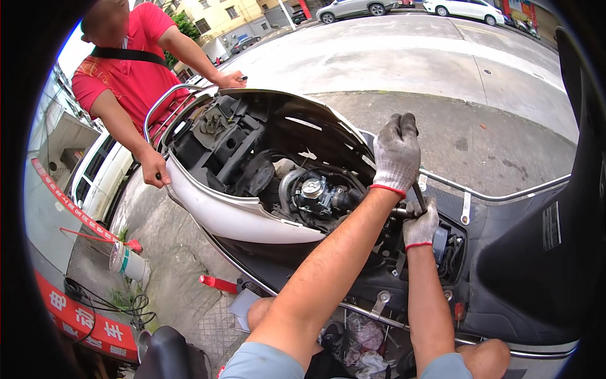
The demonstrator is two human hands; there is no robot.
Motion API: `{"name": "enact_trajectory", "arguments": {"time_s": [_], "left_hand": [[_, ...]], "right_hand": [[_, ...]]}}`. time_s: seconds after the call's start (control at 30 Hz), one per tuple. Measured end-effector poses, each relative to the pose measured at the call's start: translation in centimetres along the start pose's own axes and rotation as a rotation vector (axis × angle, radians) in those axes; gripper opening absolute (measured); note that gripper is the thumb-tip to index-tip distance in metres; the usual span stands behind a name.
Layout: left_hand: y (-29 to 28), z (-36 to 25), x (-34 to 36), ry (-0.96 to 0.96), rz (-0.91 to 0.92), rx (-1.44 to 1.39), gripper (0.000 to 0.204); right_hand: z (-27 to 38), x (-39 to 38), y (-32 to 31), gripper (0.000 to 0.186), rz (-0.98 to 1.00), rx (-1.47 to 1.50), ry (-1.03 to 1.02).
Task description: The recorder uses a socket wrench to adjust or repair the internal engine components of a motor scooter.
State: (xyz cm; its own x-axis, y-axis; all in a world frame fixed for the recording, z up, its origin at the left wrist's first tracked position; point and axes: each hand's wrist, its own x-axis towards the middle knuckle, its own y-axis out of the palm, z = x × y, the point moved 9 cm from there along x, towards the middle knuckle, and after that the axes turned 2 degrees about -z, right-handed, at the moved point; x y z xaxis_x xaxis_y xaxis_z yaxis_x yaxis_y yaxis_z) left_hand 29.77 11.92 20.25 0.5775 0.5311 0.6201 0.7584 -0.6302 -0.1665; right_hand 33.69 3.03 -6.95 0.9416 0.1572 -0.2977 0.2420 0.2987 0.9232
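My left hand [398, 155], in a pale knit glove with dark fingertips, is raised over the scooter with its fingers stretched upward. Its heel is against the dark handle of a socket wrench [418, 197]; the palm side is hidden. Just below, my right hand [422, 225], gloved alike, is closed around the wrench's head end. A shiny socket part [399, 214] points left from there, toward the engine bay. What the socket sits on is hidden by my left forearm. The scooter's white body panel [243, 211] surrounds an exposed engine with a round metal-topped carburetor [312, 188].
A person in a red shirt [142, 76] stands at the scooter's rear, both hands on its body panels. Metal guard rails [486, 197] run along both sides. A floor compartment [464, 252] lies uncovered beside my right hand. At left are a white bucket [129, 262] and a red-capped bottle [218, 283].
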Motion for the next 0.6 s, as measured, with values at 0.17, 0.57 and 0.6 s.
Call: {"name": "enact_trajectory", "arguments": {"time_s": [0.17, 0.57, 0.6], "left_hand": [[0.5, 0.4, -0.2, 0.033, -0.018, 0.026, 0.034], [0.8, 2.0, 0.2, -0.049, 0.054, -0.046, 0.041], [0.5, 2.2, 0.2, -0.055, 0.054, -0.044, 0.041]], "right_hand": [[0.8, -0.6, 0.4, 0.03, -0.035, -0.001, -0.02], [0.2, 0.5, 0.4, 0.028, 0.073, -0.001, 0.059], [0.2, 0.5, 0.8, 0.028, 0.132, -0.04, 0.062]]}}
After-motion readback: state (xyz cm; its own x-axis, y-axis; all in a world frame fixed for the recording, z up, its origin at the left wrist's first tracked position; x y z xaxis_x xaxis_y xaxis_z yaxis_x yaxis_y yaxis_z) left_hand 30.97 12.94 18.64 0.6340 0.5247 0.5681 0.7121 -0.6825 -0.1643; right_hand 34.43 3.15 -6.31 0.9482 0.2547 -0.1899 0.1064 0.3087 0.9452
